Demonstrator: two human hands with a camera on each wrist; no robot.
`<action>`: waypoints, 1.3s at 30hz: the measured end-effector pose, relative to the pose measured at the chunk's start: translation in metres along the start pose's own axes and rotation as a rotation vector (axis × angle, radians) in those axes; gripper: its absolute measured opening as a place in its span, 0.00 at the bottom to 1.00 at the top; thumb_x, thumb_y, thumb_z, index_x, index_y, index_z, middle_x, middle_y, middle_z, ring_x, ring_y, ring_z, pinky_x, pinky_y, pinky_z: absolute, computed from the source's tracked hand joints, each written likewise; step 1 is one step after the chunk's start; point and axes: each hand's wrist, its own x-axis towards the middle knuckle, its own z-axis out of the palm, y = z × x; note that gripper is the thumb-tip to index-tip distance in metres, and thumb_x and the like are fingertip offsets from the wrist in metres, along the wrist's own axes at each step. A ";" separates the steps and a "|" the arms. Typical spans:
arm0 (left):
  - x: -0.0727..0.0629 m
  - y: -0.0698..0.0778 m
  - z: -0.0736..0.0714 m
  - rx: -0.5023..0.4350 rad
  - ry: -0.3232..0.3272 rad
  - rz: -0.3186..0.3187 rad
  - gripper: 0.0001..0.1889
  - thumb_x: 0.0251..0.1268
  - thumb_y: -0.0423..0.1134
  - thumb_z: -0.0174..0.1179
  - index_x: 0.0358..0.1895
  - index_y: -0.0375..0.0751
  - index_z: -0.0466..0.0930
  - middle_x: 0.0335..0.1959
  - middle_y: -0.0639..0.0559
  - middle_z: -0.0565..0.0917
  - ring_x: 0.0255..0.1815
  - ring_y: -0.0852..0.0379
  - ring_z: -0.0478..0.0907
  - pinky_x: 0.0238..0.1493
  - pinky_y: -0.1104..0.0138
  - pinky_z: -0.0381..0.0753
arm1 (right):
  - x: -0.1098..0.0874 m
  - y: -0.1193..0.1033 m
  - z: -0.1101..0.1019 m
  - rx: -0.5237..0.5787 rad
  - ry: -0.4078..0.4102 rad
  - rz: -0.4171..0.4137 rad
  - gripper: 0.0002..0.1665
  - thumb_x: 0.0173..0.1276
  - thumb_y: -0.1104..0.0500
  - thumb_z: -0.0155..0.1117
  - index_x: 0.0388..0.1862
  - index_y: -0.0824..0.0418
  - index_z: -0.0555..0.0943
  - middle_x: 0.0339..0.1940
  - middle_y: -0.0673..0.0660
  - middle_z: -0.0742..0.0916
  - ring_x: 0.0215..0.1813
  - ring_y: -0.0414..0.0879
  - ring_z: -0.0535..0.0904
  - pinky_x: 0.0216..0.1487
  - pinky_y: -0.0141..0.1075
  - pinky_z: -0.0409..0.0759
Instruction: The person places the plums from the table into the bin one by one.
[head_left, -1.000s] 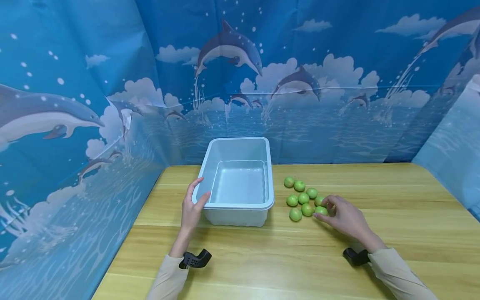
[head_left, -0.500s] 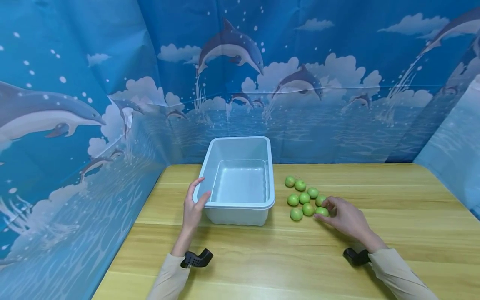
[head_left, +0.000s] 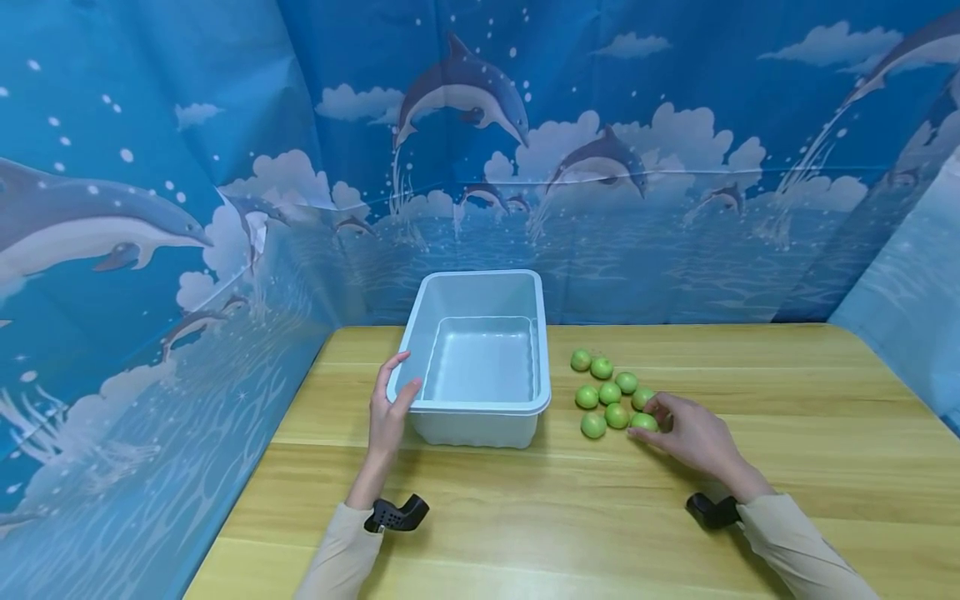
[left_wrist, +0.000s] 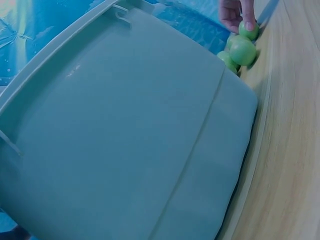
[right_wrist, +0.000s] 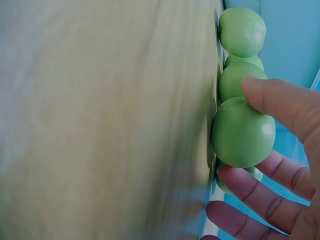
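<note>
A pale blue-grey plastic bin (head_left: 480, 409) stands on the wooden table with nothing inside. My left hand (head_left: 385, 421) grips its near left corner, the thumb over the rim and inside. Only the bin's outer wall (left_wrist: 115, 110) fills most of the left wrist view. Right of the bin, several small round green fruits (head_left: 609, 392) lie in a loose cluster. At the cluster's near right edge, my right hand (head_left: 697, 433) holds one green fruit (right_wrist: 242, 132) between thumb and fingers. That fruit sits at table level, close against its neighbours.
The wooden table (head_left: 570, 533) ends at a blue dolphin-print curtain (head_left: 600, 275) at the back. Another curtain side (head_left: 247, 400) runs along the left edge. Black wrist-camera mounts (head_left: 397, 513) are strapped to both wrists.
Both hands, the bin and the fruits keep their places relative to each other. Only the head view has shifted very slightly.
</note>
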 end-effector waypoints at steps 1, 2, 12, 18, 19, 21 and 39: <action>-0.001 0.003 0.000 -0.002 -0.003 -0.005 0.24 0.66 0.35 0.54 0.65 0.39 0.67 0.68 0.43 0.63 0.70 0.47 0.54 0.66 0.45 0.48 | 0.000 0.000 0.000 -0.001 -0.003 0.001 0.26 0.54 0.38 0.70 0.39 0.57 0.79 0.30 0.48 0.81 0.29 0.42 0.75 0.25 0.39 0.72; -0.002 0.008 0.000 -0.001 -0.005 -0.010 0.24 0.66 0.35 0.53 0.65 0.37 0.67 0.69 0.42 0.63 0.70 0.47 0.54 0.66 0.45 0.48 | 0.000 0.000 0.000 -0.002 -0.005 0.003 0.26 0.54 0.38 0.70 0.39 0.57 0.79 0.30 0.48 0.81 0.29 0.42 0.75 0.25 0.39 0.72; -0.005 0.022 0.003 0.009 -0.016 -0.027 0.24 0.67 0.36 0.52 0.65 0.34 0.65 0.69 0.40 0.62 0.70 0.44 0.53 0.65 0.43 0.47 | -0.002 -0.002 -0.004 -0.004 -0.018 0.027 0.26 0.54 0.38 0.70 0.37 0.58 0.78 0.28 0.48 0.81 0.28 0.41 0.74 0.25 0.39 0.71; 0.001 -0.002 0.001 -0.005 -0.008 -0.023 0.23 0.67 0.38 0.54 0.65 0.44 0.67 0.69 0.48 0.63 0.71 0.50 0.53 0.66 0.44 0.45 | -0.002 -0.002 -0.008 0.010 -0.030 0.048 0.28 0.55 0.37 0.69 0.39 0.58 0.78 0.30 0.49 0.82 0.29 0.41 0.75 0.26 0.39 0.71; 0.001 -0.003 0.002 -0.004 -0.005 -0.018 0.23 0.67 0.39 0.54 0.65 0.44 0.67 0.69 0.48 0.63 0.71 0.50 0.53 0.66 0.44 0.45 | -0.002 -0.002 -0.009 0.013 -0.029 0.049 0.28 0.55 0.37 0.70 0.39 0.59 0.78 0.30 0.49 0.82 0.29 0.41 0.74 0.26 0.39 0.71; 0.002 -0.005 0.002 -0.001 0.003 -0.010 0.23 0.67 0.39 0.54 0.65 0.46 0.68 0.68 0.50 0.64 0.70 0.51 0.54 0.66 0.44 0.45 | -0.001 -0.003 -0.011 0.020 -0.024 0.051 0.28 0.55 0.38 0.70 0.40 0.59 0.78 0.30 0.49 0.82 0.29 0.41 0.75 0.27 0.39 0.72; -0.005 0.021 0.001 0.007 -0.017 -0.038 0.25 0.66 0.37 0.52 0.66 0.36 0.65 0.69 0.41 0.61 0.70 0.45 0.53 0.65 0.43 0.47 | 0.010 -0.012 -0.022 0.052 0.078 0.020 0.27 0.57 0.37 0.67 0.40 0.58 0.78 0.34 0.53 0.83 0.34 0.49 0.77 0.31 0.42 0.73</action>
